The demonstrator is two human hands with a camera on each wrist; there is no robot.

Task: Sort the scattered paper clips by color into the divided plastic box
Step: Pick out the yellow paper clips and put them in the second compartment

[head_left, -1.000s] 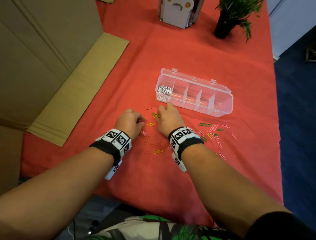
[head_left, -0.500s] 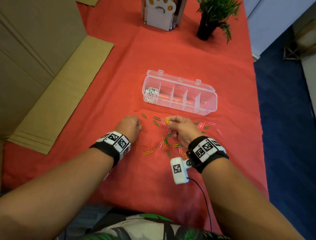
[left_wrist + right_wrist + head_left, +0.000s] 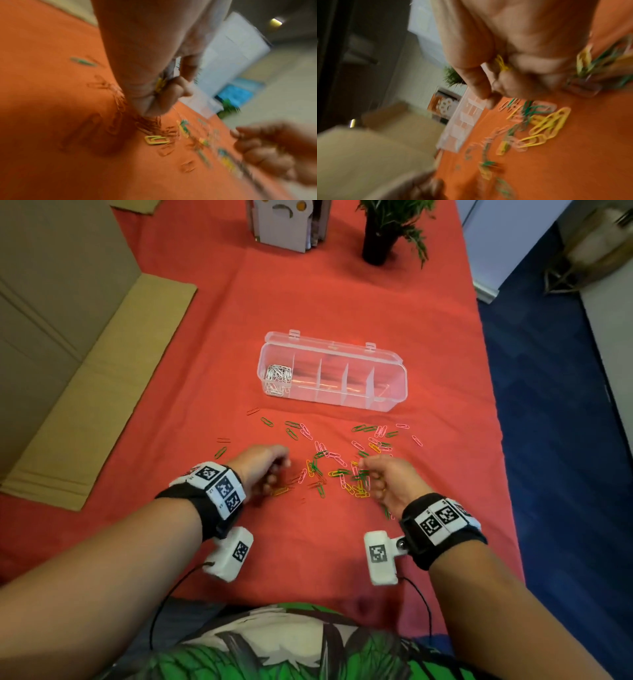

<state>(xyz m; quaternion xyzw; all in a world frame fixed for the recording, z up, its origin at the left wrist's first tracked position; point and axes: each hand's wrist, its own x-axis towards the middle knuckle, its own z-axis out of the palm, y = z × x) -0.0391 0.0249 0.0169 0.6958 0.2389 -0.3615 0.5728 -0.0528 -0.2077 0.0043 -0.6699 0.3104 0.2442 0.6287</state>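
Both the left hand [image 3: 263, 470] and the right hand [image 3: 387, 484] are apparently clenching yellow wire paper clips [image 3: 160, 84] at mid-frame, below the clear divided plastic box [image 3: 394, 378]; mixed colours tangling together are risking mis-sorted grabs.

A divided box [image 3: 387, 378] is set on the tablecloth [image 3: 342, 302]; a heap of clips [image 3: 278, 373] is held in its leftmost compartment. Loose clips [image 3: 342, 460] are scattered before it, flanked by the left hand [image 3: 260, 467] and right hand [image 3: 390, 481].
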